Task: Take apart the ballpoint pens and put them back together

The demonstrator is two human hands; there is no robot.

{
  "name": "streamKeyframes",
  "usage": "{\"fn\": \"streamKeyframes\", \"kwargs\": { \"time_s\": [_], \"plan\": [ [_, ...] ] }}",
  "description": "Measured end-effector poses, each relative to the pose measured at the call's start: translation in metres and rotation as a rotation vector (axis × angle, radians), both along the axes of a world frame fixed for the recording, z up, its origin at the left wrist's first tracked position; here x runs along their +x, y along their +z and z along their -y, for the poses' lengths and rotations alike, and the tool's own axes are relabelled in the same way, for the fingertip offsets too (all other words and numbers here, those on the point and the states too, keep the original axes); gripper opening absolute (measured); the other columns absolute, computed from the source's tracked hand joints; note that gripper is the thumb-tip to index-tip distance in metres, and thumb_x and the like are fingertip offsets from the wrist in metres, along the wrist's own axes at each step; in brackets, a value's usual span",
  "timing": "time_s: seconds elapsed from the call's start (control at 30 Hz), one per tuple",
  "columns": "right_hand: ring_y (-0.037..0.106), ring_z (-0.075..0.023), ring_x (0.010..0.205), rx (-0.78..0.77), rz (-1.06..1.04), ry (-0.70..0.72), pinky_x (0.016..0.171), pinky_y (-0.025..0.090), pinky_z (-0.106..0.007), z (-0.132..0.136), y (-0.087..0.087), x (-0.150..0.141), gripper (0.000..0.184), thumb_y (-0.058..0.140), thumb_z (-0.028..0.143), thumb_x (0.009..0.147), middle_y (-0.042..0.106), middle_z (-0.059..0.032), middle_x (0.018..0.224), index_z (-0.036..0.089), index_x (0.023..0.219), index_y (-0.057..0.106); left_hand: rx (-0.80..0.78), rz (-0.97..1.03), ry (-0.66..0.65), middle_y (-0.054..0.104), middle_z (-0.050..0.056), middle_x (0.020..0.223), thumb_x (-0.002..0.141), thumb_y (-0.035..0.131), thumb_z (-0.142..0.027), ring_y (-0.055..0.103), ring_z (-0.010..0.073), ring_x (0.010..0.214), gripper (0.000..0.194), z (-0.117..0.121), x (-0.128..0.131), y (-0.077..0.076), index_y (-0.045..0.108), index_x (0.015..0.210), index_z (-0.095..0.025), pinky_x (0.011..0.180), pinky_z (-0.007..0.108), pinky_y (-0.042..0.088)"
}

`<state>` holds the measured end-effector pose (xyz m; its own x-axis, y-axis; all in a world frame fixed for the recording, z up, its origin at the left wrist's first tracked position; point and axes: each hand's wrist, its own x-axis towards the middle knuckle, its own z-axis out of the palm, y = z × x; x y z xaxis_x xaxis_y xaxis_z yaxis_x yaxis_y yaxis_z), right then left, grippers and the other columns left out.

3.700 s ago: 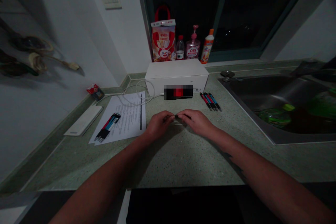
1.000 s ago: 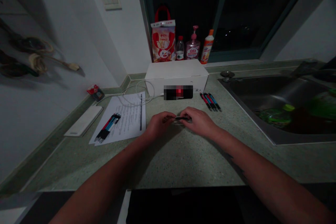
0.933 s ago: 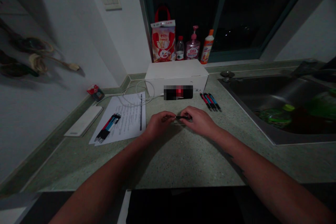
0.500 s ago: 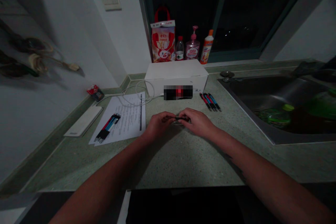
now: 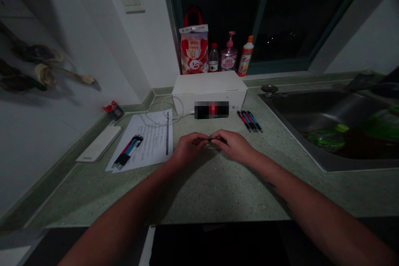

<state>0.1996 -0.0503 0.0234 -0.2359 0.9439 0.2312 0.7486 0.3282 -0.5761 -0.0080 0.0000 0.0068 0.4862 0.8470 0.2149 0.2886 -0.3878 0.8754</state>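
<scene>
Dark slim piece (image 5: 211,139): where do we have it, head view?

Mid-counter, between our fingertips. Left hand (image 5: 188,148) pinches one side, right hand (image 5: 236,145) the other. Mostly covered, so we can't identify it.

Why two-handed?

Probably to hold both ends steady and in line. Pens look sorted within reach: one bunch (image 5: 127,153) on the papers (image 5: 156,137), one row (image 5: 244,121) near the sink (image 5: 352,164).

Edges?

White box (image 5: 208,83) and dark device (image 5: 215,113) limit us behind, sink rim on the right. Most room is toward us, over the countertop (image 5: 212,199) to its front edge.
</scene>
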Motion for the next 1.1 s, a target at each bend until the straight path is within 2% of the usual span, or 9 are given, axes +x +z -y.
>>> {"fn": "streamKeyframes", "kwargs": {
  "time_s": [0.07, 0.23, 0.3, 0.37, 0.53, 0.67, 0.83, 0.97, 1.1],
  "plan": [
    [0.067, -0.0207, 0.088, 0.000, 0.016, 0.016, 0.077, 0.046, -0.033, -0.0002, 0.0013, -0.0002, 0.021, 0.052, 0.031, 0.101, 0.075, -0.0058, 0.096, 0.024, 0.099, 0.071, 0.003, -0.001, 0.002, 0.079, 0.008, 0.095, 0.087, 0.069, -0.026, 0.074, 0.0213, 0.086, 0.014, 0.0001, -0.0001, 0.0002, 0.076, 0.098, -0.019, 0.086, 0.040, 0.061],
    [0.066, -0.0187, 0.082, -0.008, -0.059, -0.032, 0.071, 0.044, -0.029, 0.0000, 0.0010, -0.0003, 0.022, 0.069, 0.029, 0.090, 0.074, -0.0036, 0.094, 0.024, 0.111, 0.067, 0.024, 0.010, 0.027, 0.079, 0.008, 0.095, 0.087, 0.069, -0.024, 0.074, 0.0207, 0.085, 0.014, -0.0014, -0.0012, -0.0002, 0.076, 0.097, -0.018, 0.084, 0.037, 0.061],
    [0.065, -0.0180, 0.079, -0.010, -0.039, -0.020, 0.070, 0.043, -0.029, 0.0001, 0.0008, 0.0001, 0.012, 0.063, 0.029, 0.094, 0.073, -0.0033, 0.090, 0.023, 0.103, 0.068, 0.025, 0.014, 0.015, 0.079, 0.008, 0.094, 0.087, 0.069, -0.024, 0.074, 0.0207, 0.084, 0.015, -0.0015, -0.0015, 0.0004, 0.076, 0.098, -0.018, 0.084, 0.037, 0.061],
    [0.065, -0.0183, 0.081, -0.013, -0.012, -0.002, 0.071, 0.043, -0.030, 0.0001, 0.0010, 0.0005, 0.018, 0.054, 0.031, 0.100, 0.073, -0.0041, 0.090, 0.022, 0.096, 0.070, 0.035, 0.022, 0.002, 0.079, 0.008, 0.095, 0.087, 0.069, -0.024, 0.074, 0.0206, 0.085, 0.015, -0.0013, -0.0015, 0.0010, 0.076, 0.098, -0.018, 0.084, 0.037, 0.061],
    [0.066, -0.0185, 0.081, 0.008, -0.055, -0.049, 0.071, 0.044, -0.029, 0.0000, 0.0009, 0.0005, 0.021, 0.068, 0.030, 0.090, 0.073, -0.0039, 0.094, 0.022, 0.109, 0.067, 0.043, 0.037, 0.020, 0.079, 0.008, 0.094, 0.087, 0.070, -0.024, 0.074, 0.0207, 0.084, 0.014, -0.0010, -0.0009, 0.0012, 0.077, 0.096, -0.017, 0.084, 0.036, 0.061],
    [0.066, -0.0192, 0.082, 0.000, -0.008, -0.014, 0.072, 0.044, -0.031, -0.0002, 0.0012, 0.0007, 0.018, 0.054, 0.031, 0.099, 0.074, -0.0046, 0.091, 0.022, 0.098, 0.070, 0.024, 0.054, 0.021, 0.079, 0.007, 0.093, 0.086, 0.070, -0.026, 0.074, 0.0210, 0.084, 0.014, -0.0017, -0.0009, 0.0006, 0.077, 0.095, -0.018, 0.084, 0.036, 0.061],
    [0.067, -0.0195, 0.083, 0.002, -0.026, -0.052, 0.072, 0.045, -0.030, 0.0001, 0.0010, 0.0009, 0.022, 0.068, 0.030, 0.089, 0.074, -0.0043, 0.094, 0.023, 0.110, 0.068, 0.009, 0.075, 0.019, 0.079, 0.007, 0.093, 0.085, 0.070, -0.028, 0.074, 0.0217, 0.084, 0.014, -0.0021, -0.0014, 0.0007, 0.078, 0.093, -0.019, 0.085, 0.038, 0.061],
    [0.067, -0.0198, 0.086, -0.001, 0.011, -0.008, 0.075, 0.044, -0.031, -0.0005, 0.0003, 0.0014, 0.018, 0.054, 0.032, 0.099, 0.074, -0.0053, 0.095, 0.022, 0.100, 0.070, -0.006, 0.072, 0.019, 0.080, 0.007, 0.094, 0.084, 0.071, -0.029, 0.073, 0.0219, 0.084, 0.016, -0.0027, -0.0016, 0.0004, 0.078, 0.094, -0.019, 0.085, 0.038, 0.060],
    [0.067, -0.0190, 0.085, 0.005, -0.032, -0.030, 0.073, 0.045, -0.030, -0.0003, 0.0006, 0.0015, 0.018, 0.066, 0.032, 0.093, 0.074, -0.0041, 0.097, 0.023, 0.108, 0.068, -0.010, 0.077, 0.027, 0.079, 0.007, 0.093, 0.084, 0.071, -0.029, 0.073, 0.0223, 0.084, 0.016, -0.0028, -0.0013, -0.0002, 0.078, 0.094, -0.018, 0.085, 0.038, 0.060]
  ]
}}
